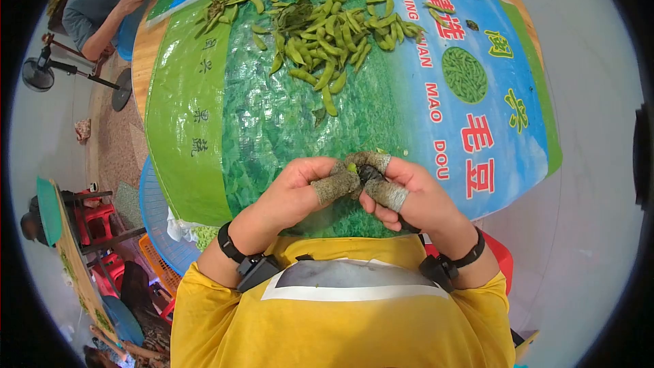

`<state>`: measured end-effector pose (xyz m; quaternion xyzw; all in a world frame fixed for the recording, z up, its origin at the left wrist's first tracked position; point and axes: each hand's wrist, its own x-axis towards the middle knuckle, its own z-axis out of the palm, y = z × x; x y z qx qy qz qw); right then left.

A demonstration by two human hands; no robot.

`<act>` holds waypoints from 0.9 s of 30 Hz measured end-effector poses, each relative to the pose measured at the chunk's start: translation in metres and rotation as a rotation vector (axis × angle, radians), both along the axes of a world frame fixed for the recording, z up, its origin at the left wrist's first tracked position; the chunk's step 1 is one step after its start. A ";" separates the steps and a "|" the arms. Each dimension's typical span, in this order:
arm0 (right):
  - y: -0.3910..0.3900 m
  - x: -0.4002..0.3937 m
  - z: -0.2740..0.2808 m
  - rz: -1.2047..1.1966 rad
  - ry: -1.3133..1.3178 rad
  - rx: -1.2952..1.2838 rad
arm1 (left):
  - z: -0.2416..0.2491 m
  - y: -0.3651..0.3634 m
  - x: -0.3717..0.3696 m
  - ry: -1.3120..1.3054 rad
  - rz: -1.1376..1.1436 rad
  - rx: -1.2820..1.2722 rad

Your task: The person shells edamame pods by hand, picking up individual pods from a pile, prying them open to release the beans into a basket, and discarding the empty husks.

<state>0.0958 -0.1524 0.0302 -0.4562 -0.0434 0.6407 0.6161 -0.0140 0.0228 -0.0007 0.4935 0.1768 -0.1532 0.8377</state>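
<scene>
My left hand (306,187) and my right hand (409,194) meet at the near edge of a printed green and blue sack (272,116) spread over the table. Wrappings cover several fingertips. My left fingers are pinched round a small green pod piece (352,167), mostly hidden by the fingers. The right fingers are closed against the left ones; what they hold, if anything, is hidden. Beyond my hands lies a heap of green pods (327,34), some with dark leaves, spreading to the far edge of the sack.
Below the table's left side are a blue basket (155,215) and an orange crate (158,266). A person (102,10) sits at the upper left, near a black stand (121,90). Red stools (99,223) and another table stand at the lower left.
</scene>
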 end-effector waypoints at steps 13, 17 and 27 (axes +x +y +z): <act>0.001 -0.003 -0.001 0.000 -0.759 -0.078 | -0.003 -0.003 0.006 -0.153 0.016 0.179; -0.004 0.001 -0.002 -0.140 -0.729 -0.136 | 0.009 -0.007 0.009 0.069 0.128 -0.043; 0.005 -0.004 -0.008 -0.009 -0.690 -0.209 | 0.018 -0.019 0.013 -0.161 0.087 0.074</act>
